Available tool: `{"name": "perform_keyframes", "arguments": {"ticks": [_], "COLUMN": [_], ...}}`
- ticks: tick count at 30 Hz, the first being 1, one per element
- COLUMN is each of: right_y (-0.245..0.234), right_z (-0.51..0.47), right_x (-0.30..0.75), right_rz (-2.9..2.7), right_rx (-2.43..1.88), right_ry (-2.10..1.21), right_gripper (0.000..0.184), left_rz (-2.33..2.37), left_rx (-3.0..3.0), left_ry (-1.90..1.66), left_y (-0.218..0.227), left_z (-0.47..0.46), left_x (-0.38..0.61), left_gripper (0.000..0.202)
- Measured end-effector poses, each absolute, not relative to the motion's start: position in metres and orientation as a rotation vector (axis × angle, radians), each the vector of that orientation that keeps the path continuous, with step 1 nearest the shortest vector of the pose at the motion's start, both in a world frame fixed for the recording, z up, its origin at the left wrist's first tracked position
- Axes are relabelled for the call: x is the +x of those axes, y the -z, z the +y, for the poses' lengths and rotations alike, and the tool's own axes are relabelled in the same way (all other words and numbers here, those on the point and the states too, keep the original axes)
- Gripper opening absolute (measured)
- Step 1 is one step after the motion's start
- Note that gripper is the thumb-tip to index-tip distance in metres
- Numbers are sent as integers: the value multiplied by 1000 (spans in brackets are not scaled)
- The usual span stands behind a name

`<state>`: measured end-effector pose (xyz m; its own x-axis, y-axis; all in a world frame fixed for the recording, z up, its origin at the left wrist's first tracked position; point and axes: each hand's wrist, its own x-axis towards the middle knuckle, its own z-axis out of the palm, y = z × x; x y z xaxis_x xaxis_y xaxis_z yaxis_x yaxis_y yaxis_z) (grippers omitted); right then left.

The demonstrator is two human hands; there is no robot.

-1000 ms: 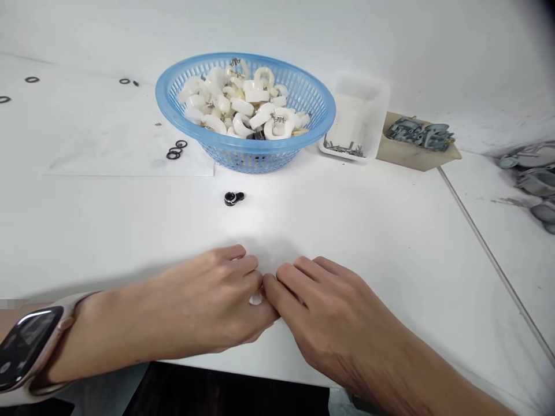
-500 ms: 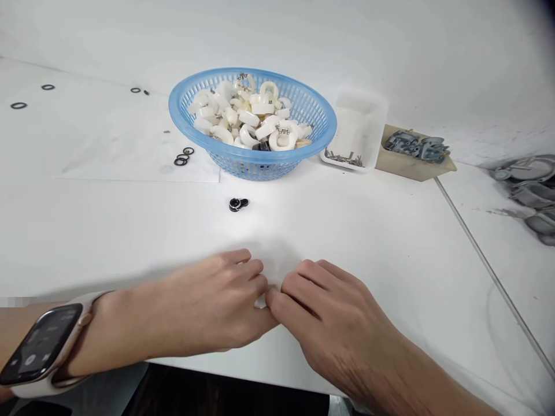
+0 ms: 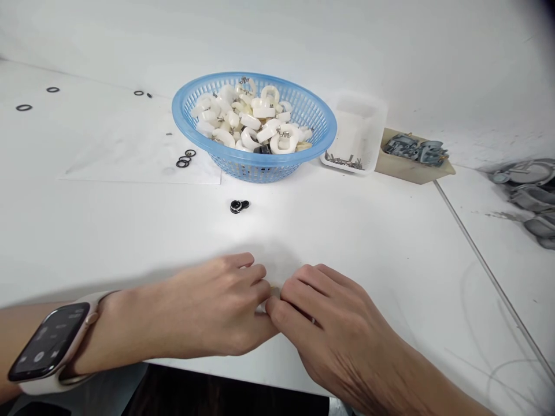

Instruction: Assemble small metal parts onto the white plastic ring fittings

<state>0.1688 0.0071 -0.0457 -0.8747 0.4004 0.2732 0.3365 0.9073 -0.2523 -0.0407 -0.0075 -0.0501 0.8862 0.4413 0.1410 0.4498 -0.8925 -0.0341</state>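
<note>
My left hand (image 3: 221, 309) and my right hand (image 3: 327, 309) meet low over the white table, thumbs nearly touching. Both have their fingers curled in, pinching around something small and pale that the fingers almost fully cover; a sliver of it shows between them. A small black part with a silvery ring (image 3: 238, 206) lies on the table beyond the hands. Behind it stands a blue plastic basket (image 3: 318, 151) heaped with white plastic rings (image 3: 284, 138) that carry small metal clips.
Right of the basket is a white tray (image 3: 373, 136) holding thin metal pieces. A beige box (image 3: 403, 172) with grey metal parts (image 3: 418, 149) adjoins it. Black O-rings (image 3: 184, 162) lie on a white sheet (image 3: 113, 167) at left. Grey parts (image 3: 531, 193) sit far right.
The view has shifted slightly, so everything sits a touch lower. Both hands keep the same grip, with hardly any finger movement.
</note>
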Motion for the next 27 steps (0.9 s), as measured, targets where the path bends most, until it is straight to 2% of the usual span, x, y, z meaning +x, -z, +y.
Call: {"name": "perform_keyframes", "arguments": {"ticks": [27], "right_y": [42], "right_z": [7], "right_x": [167], "right_rz": [-2769], "right_rx": [-519], "right_ry": [-290], "right_gripper": [22], "left_rz": [-708], "left_rx": [-2982], "left_ry": [283], "left_y": [54], "left_z": [-10], "left_x": [-40], "left_gripper": [23]}}
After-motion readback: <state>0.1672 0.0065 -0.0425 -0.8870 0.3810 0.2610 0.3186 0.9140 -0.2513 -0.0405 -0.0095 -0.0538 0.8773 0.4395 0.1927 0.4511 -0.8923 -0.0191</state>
